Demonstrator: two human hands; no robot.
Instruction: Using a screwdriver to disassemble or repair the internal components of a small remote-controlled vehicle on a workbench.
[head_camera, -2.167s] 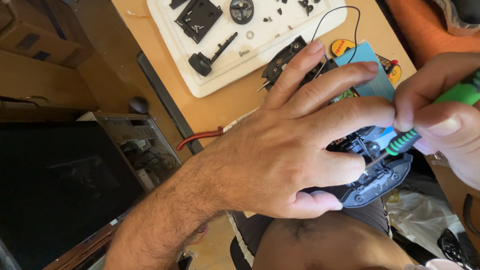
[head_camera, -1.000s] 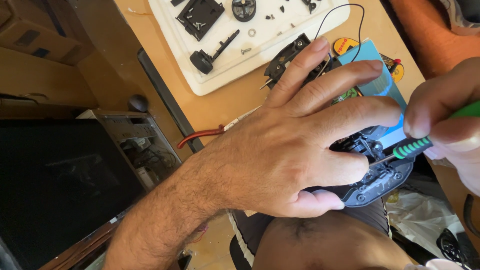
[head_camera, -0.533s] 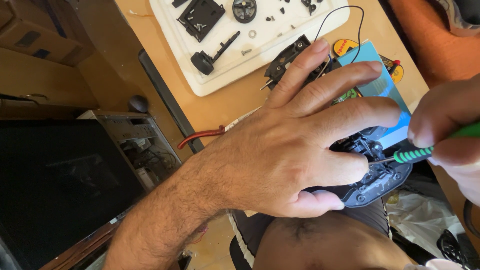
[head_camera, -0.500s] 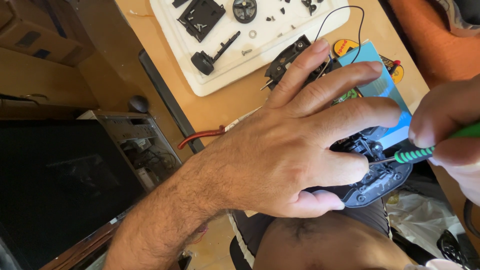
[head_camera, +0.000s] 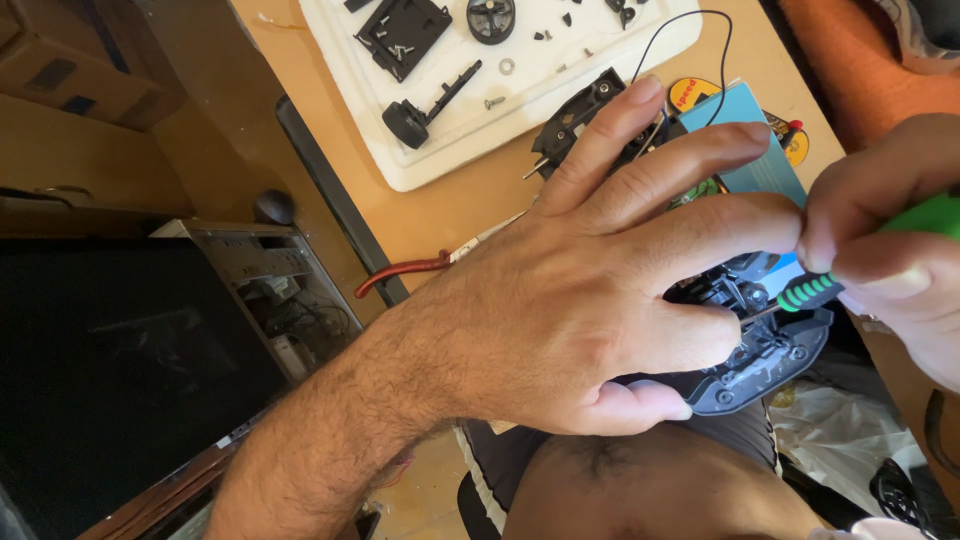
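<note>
Left hand (head_camera: 560, 310) lies spread, palm down, at centre frame; thumb and curled little finger clamp the dark plastic mouse shell (head_camera: 765, 350), which rests at the desk's near edge, lower right of centre, above the person's lap. Right hand (head_camera: 890, 235) enters from the right edge, fingertips pinched around a green-handled precision screwdriver (head_camera: 815, 292); its thin shaft angles down-left into the shell interior, and the tip is partly hidden by the left fingers. Judgement: to do this step well, keep the driver in line with the screw, hold light downward pressure, and let the left hand stop the shell from rotating; a slanted tip would likely slip. Count: one screwdriver, one shell under work. White foam tray (head_camera: 500, 100), upper centre, holds one black ribbed plate (head_camera: 405, 35), one round wheel part (head_camera: 491, 17), one black roller on a stem (head_camera: 425, 108) and several loose screws, too small to count. One black circuit part (head_camera: 580, 120) with a thin black cable (head_camera: 680, 40) sits beside the tray; one light blue card (head_camera: 755, 140) lies under the fingers. One open computer case (head_camera: 270, 290) at left.
</note>
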